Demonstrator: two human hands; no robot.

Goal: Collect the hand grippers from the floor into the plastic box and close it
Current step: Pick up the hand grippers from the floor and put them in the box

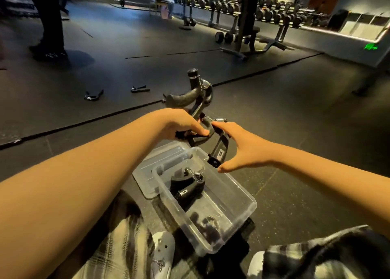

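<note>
My left hand point(183, 125) grips a bunch of black hand grippers point(195, 98) held above the far end of the clear plastic box point(242, 191). My right hand point(237, 150) holds one black hand gripper point(219, 150) by its handle, between thumb and fingers, just over the box's far rim. Inside the box lie a hand gripper point(187, 187) and another dark one point(207, 226) near the close end. The clear lid point(147, 169) lies under the box's left side. Two more hand grippers point(94, 95) point(140, 89) lie on the floor to the far left.
I sit on a dark rubber gym floor with my plaid-trousered legs and white shoes point(162, 251) either side of the box. A person's legs point(50, 25) stand at the far left. Dumbbell racks point(263, 11) and a bench frame point(247, 40) line the back.
</note>
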